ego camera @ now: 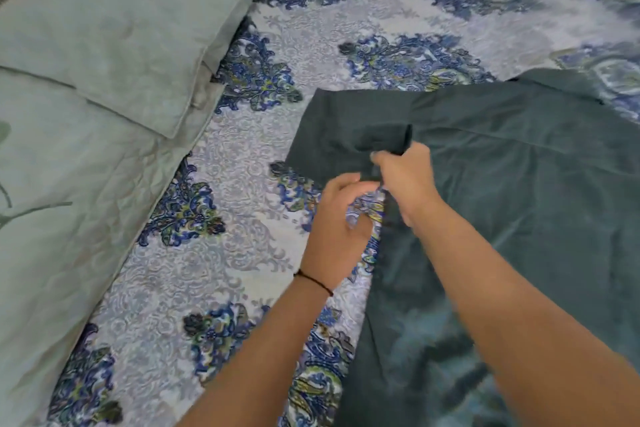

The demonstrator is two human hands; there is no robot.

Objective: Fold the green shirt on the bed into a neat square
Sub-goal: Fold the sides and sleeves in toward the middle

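Head-camera footage is filled by a bed, and every position below is given relative to the green shirt (502, 201), which lies spread on the right half of the patterned bedspread (214, 253). Far to the left of the shirt, two pale green pillows (86, 62) are seen resting against each other, well apart from the garment. Just left of the shirt's near edge, the left hand (334, 222) is held with its fingers curled loosely over the bedspread; a dark cord is worn at its wrist, and whether any cloth is pinched by it cannot be told. At the shirt's left side, where the sleeve (346, 128) juts out, the right hand (405, 173) is closed on a bunched fold of the sleeve fabric. To the right, the body of the shirt is laid mostly flat, with soft creases and a lifted far corner.

The cloth is judged to be light, limp and easily wrinkled, so no shape will be kept unless it is smoothed down. Seams, hems and the sleeve edge are judged the best places to be gripped, since a straight fold line can be pulled from them.
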